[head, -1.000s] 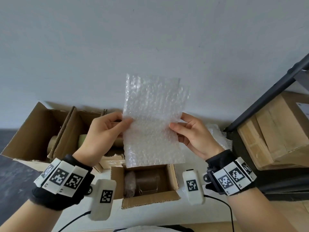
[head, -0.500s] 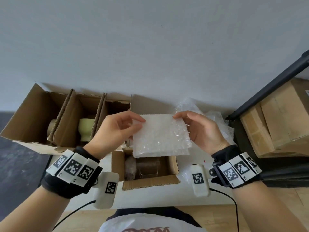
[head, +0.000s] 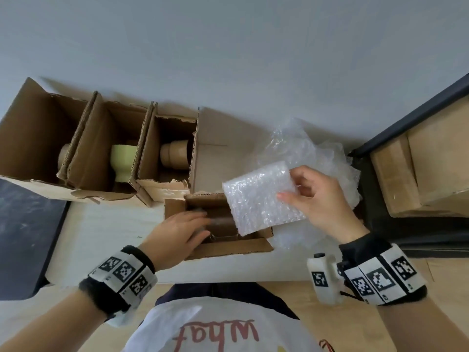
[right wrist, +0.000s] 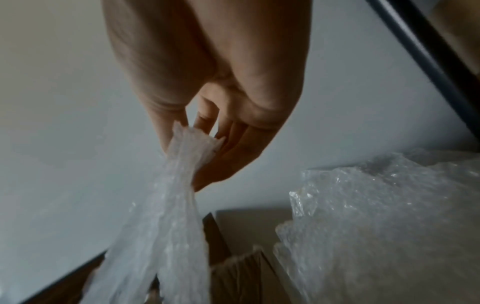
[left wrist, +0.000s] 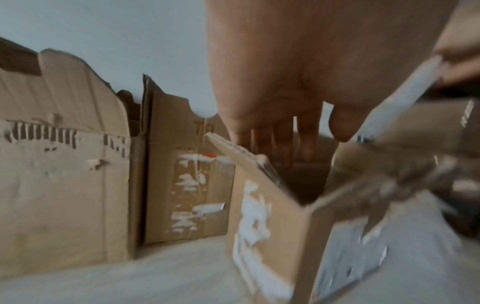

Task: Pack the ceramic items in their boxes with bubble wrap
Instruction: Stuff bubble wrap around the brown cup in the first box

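Taking the small box (head: 218, 229) as landmark: left of it and behind stand three open boxes (head: 101, 158) holding cups, awaiting padding. Our left hand (head: 175, 240) reaches into the small box, fingers loosely spread, likely steadying the brown item (head: 220, 221) lying inside. Above its right edge, our right hand (head: 317, 199) pinches the folded wrap (head: 261, 199), flat, long axis slanting toward us, ready to drop in.
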Available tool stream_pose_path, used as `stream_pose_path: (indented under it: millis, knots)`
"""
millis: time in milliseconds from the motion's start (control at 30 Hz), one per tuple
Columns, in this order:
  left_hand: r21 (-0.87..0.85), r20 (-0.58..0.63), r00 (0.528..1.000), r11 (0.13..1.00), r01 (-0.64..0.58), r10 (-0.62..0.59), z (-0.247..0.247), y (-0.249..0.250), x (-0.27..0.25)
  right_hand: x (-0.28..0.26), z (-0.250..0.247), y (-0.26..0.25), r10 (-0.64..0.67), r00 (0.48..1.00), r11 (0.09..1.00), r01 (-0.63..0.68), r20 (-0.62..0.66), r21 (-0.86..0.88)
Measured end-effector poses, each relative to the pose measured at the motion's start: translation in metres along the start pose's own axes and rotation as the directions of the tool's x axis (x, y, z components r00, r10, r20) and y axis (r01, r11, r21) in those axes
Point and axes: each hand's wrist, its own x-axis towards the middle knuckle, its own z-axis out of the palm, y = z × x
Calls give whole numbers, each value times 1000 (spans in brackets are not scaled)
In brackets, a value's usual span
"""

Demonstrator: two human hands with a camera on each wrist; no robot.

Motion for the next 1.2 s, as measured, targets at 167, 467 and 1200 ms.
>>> stream_pose_path:
  millis: [167,467,1200]
  knots:
    - [289,130,989,952,-103,67,19,-15,3,-11,32,3,-121,988,874,151,93,-461]
    - [388,177,966,889,-243,187,25,-22,5,-12,73,8,-259,936,481,338,237,-809]
    - [392,112,960,876,-280,257,34,-31,7,31,130,23,657,692,665,-348,298,-660]
